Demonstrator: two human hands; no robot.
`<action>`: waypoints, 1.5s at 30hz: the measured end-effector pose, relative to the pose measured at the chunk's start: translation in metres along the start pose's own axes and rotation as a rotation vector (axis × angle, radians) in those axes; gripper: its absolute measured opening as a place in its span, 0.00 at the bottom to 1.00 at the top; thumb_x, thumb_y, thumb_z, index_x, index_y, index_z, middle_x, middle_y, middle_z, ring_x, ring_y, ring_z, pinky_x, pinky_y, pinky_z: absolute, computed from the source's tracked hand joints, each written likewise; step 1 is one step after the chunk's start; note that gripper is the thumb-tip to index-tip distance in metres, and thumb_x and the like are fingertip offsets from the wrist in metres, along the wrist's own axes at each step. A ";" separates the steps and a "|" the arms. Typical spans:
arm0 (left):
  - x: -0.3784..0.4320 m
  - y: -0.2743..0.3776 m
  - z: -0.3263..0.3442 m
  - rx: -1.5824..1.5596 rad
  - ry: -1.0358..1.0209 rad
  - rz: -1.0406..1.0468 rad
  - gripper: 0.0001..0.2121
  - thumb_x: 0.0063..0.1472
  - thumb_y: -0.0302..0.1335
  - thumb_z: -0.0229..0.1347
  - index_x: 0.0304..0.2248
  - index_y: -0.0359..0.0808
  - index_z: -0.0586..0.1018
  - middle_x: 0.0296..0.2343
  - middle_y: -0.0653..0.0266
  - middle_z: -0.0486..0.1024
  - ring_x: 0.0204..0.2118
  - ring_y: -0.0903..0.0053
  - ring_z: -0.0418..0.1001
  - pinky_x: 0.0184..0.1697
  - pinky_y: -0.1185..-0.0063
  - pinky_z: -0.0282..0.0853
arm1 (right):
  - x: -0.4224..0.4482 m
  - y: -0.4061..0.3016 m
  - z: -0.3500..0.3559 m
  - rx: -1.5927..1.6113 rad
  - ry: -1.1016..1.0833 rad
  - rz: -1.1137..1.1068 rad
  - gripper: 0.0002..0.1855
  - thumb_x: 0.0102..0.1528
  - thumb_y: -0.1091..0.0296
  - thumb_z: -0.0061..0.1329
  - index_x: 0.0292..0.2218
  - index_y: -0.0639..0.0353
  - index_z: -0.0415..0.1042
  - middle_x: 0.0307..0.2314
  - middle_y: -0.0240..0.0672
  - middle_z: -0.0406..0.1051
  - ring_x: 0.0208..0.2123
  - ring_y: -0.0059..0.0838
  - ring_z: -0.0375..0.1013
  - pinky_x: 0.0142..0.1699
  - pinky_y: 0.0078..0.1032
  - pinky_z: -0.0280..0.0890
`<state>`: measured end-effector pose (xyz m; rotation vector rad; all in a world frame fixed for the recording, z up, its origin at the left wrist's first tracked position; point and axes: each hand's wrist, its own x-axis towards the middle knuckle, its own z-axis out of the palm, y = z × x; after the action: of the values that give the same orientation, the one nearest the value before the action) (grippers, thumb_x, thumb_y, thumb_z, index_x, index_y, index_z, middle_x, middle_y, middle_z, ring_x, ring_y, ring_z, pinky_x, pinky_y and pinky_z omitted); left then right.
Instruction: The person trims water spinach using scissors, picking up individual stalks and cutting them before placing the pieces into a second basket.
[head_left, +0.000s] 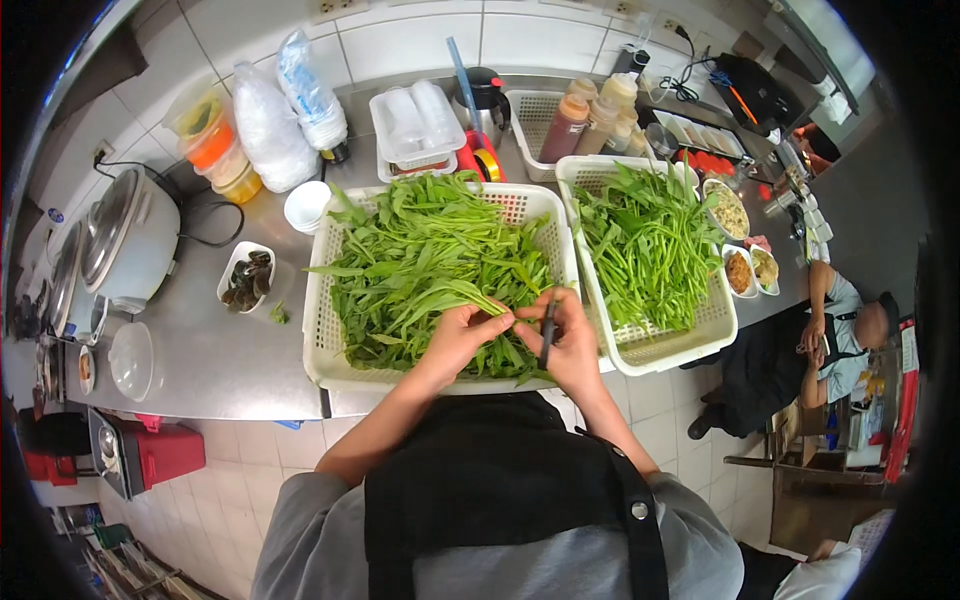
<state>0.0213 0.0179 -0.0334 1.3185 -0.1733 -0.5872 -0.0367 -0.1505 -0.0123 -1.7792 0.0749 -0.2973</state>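
Note:
My left hand (466, 337) pinches the stem ends of a small bunch of leafy water spinach (442, 296), whose leaves fan out to the left. Close beside it, my right hand (559, 334) holds a thin dark-handled tool (549, 330), probably a knife; its blade cannot be made out. The right fingertips nearly meet the left at the stems. Both hands are over the front of a white perforated plastic basket (319, 322) heaped with loose leafy greens. To the right, a second white basket (675, 360) holds more greens, their stems pointing towards me.
A bowl of mussels (247, 277), a stack of white bowls (307, 206) and a rice cooker (131, 232) stand left on the steel counter (202, 360). Sauce bottles (566, 124) and a steel jug (484, 105) are behind the baskets. A co-worker (825, 345) is at the right; another person is partly visible lower right.

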 end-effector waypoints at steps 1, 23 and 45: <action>0.000 0.000 0.000 0.013 -0.022 -0.009 0.08 0.61 0.29 0.58 0.37 0.33 0.78 0.28 0.72 0.74 0.30 0.87 0.67 0.36 0.85 0.63 | 0.000 0.003 0.001 -0.006 0.012 0.001 0.23 0.51 0.74 0.59 0.43 0.58 0.60 0.26 0.30 0.72 0.28 0.17 0.70 0.33 0.18 0.65; -0.022 0.018 -0.018 0.155 -0.095 0.086 0.12 0.64 0.28 0.55 0.46 0.35 0.76 0.38 0.65 0.77 0.42 0.82 0.72 0.46 0.81 0.66 | 0.115 0.000 -0.152 -0.853 0.399 -0.136 0.20 0.51 0.66 0.59 0.43 0.59 0.66 0.23 0.40 0.76 0.23 0.40 0.73 0.30 0.34 0.65; -0.018 0.005 0.167 -0.069 -1.694 -0.430 0.21 0.65 0.29 0.46 0.51 0.21 0.69 0.47 0.52 0.72 0.49 0.71 0.68 0.54 0.76 0.61 | 0.185 0.062 0.055 -0.671 -0.508 -0.353 0.18 0.50 0.76 0.52 0.42 0.53 0.63 0.26 0.36 0.73 0.31 0.42 0.74 0.36 0.35 0.67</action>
<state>-0.0662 -0.1159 0.0189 0.4563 -1.2316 -1.9415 0.1616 -0.1510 -0.0533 -2.4855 -0.5665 -0.0570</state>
